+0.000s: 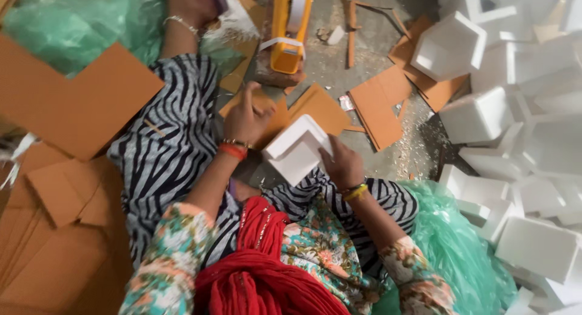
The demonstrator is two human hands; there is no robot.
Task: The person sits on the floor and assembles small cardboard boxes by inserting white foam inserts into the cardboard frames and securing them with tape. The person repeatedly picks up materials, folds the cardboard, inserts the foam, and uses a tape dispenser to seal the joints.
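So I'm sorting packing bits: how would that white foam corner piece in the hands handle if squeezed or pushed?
The white foam corner piece probably stays stiff and light: the right hand steadies it with fingertips alone. Its thin walls look apt to snap or dent. The left hand rests by its top edge.

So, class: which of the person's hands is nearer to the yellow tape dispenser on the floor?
Left. The left hand sits just below the yellow tape dispenser, apart from it; the right hand is lower, resting on the white foam corner piece.

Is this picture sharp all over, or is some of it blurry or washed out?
Head view: the white foam corner piece between the left hand and right hand is fairly sharp; the foam stack glares near-white, its edges lost; the frame's corners look soft.
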